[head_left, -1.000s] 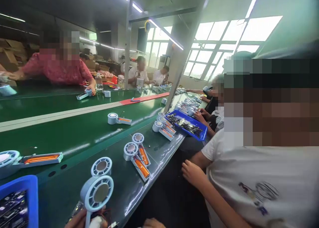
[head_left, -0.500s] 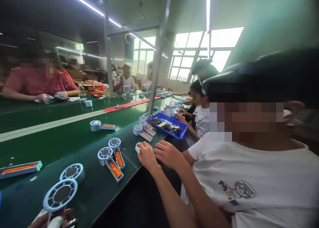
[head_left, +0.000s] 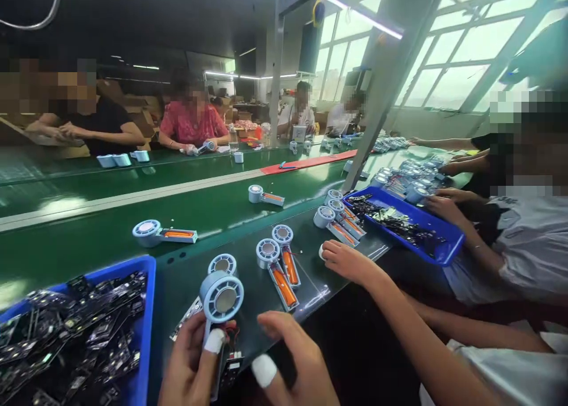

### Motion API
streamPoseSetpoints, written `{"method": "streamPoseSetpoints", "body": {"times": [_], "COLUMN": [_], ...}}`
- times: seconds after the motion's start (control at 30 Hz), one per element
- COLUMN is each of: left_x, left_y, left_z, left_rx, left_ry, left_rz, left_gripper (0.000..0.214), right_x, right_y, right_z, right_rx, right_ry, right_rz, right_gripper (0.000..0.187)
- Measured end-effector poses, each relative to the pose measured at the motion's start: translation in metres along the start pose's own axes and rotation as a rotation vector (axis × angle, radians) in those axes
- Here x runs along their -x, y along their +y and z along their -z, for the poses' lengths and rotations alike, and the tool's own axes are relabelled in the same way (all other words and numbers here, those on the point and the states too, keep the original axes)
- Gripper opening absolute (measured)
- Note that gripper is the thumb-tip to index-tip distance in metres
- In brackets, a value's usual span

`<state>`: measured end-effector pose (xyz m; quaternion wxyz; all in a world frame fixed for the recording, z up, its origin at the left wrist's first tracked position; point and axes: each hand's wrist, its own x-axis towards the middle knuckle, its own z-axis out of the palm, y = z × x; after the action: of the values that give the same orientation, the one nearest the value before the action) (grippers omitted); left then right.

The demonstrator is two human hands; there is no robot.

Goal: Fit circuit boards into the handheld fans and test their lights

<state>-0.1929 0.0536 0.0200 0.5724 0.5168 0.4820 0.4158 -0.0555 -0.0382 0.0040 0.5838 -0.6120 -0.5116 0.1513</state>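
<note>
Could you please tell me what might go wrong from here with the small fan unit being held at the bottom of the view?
The thin red wires between the pale blue fan housing and the circuit board, held in the left hand, look exposed and could snag or pull loose. The right hand is close enough that it might catch them. A co-worker's hand is also working close by, so the nearby fan units could get knocked out of place.

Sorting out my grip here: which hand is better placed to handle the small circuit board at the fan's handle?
Probably the right hand: it is empty, open and close beside the small circuit board. The left hand is already occupied, gripping the pale blue fan by its handle.
</note>
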Motion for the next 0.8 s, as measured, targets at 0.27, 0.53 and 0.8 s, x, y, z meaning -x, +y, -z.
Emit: {"method": "streamPoseSetpoints", "body": {"times": [0.27,0.53,0.8], "left_x": [-0.002,-0.004,-0.010], "left_y": [0.001,-0.015,-0.013], "left_z": [-0.005,-0.005,-0.007], "left_rx": [0.047,0.029,0.094], "left_ry": [-0.003,-0.096,-0.138], "left_rz": [0.072,0.029,0.027], "left_gripper": [0.060,0.053,0.041], "right_x": [-0.015,-0.024,-0.035], "right_y": [-0.004,-0.007,-0.019], "right_z": [-0.027,-0.006,0.006], "right_rx": [-0.186,0.167,0.553], "right_ry": [-0.080,-0.008,-0.083], "right_rz": [-0.254,-0.137,0.208], "right_gripper": [0.034,0.045,0.039]}}
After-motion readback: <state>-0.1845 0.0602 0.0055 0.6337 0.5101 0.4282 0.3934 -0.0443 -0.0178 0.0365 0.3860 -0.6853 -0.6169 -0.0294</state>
